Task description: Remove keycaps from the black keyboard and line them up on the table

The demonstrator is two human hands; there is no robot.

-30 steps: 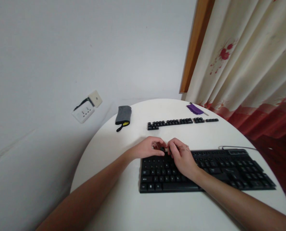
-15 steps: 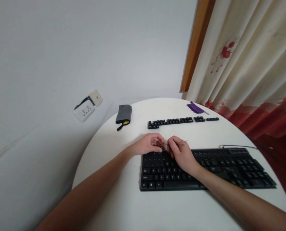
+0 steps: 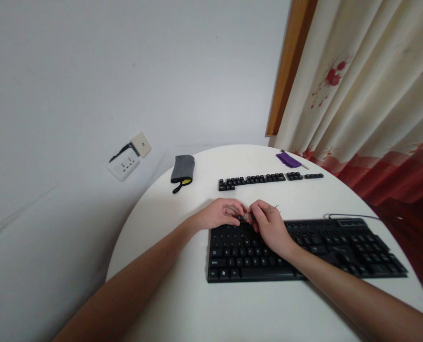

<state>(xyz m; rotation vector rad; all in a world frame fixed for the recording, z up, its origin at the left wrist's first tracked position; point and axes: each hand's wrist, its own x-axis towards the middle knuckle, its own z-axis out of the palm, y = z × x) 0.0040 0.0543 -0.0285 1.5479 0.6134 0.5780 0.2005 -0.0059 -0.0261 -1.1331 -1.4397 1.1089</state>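
Observation:
A black keyboard (image 3: 268, 274) lies on the table, with its upper left rows showing bare spots where keycaps are off. Over its top left edge, my left hand (image 3: 222, 212) pinches a small black keycap (image 3: 240, 218) between thumb and fingers. Close beside it, my right hand (image 3: 270, 225) is closed around a slim tool, whose thin wire end (image 3: 277, 207) sticks out past the knuckles. A small pale bit shows between the two hands; its kind is too small to make out. Most of the tool is hidden by my fingers.
Removed keycaps (image 3: 257, 180) stand in rows behind the keyboard. A folded grey cloth (image 3: 183, 167) with a black loop lies at the back left, a purple cloth (image 3: 288, 159) at the back right. The keyboard's cable (image 3: 353, 216) runs off right. A wall borders the white round table (image 3: 183, 304).
My right hand has shifted slightly, and the wire end shows more clearly. The keycap in my left hand has turned a little into view. The rest stays where it was.

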